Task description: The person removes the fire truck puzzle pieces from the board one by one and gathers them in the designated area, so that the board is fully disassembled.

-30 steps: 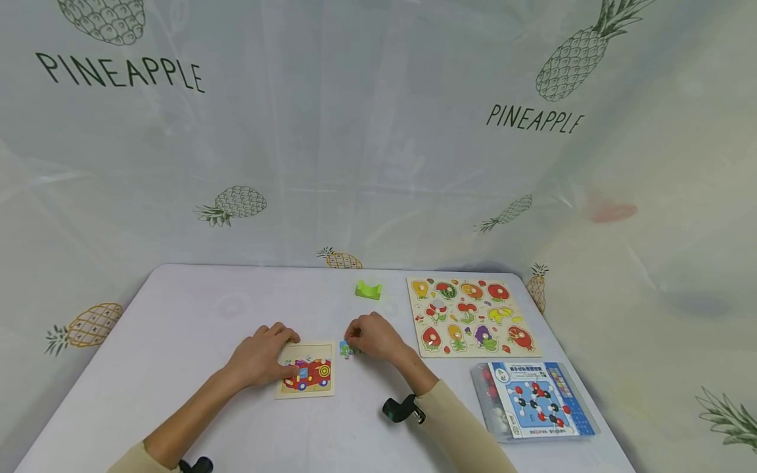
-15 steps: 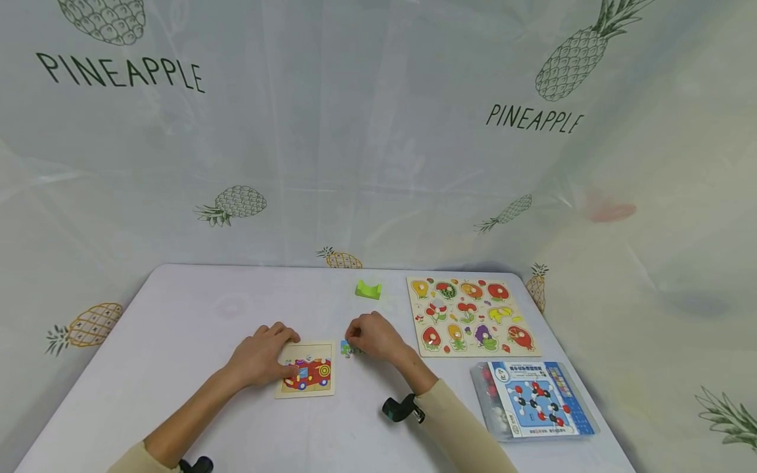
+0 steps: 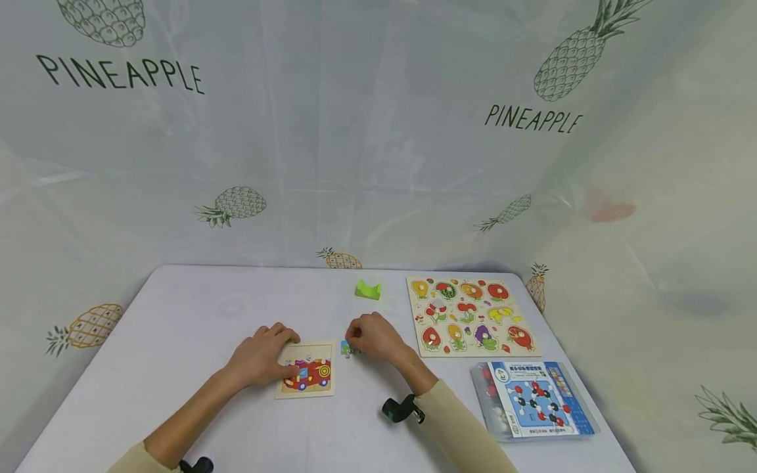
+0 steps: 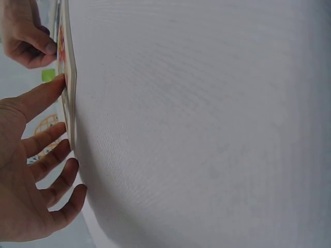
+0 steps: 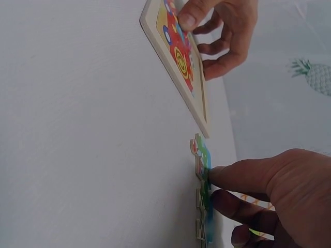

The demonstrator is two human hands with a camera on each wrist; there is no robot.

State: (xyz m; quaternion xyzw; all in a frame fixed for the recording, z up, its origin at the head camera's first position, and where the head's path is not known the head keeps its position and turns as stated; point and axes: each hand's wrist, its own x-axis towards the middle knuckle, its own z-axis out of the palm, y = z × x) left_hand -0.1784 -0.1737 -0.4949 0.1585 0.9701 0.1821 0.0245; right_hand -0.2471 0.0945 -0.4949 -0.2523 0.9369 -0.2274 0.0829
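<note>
Touching puzzle board (image 3: 313,373) with spread-fingered left hand (image 3: 261,356). Touching puzzle pieces (image 5: 203,196), board's two o'clock, with right hand (image 3: 375,336), pinch unclear.

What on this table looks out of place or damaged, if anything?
One thing: the car puzzle has a bare strip along its far side, while loose puzzle pieces sit beside it at the right hand, so it looks incomplete. I see nothing spilled or broken.
</note>
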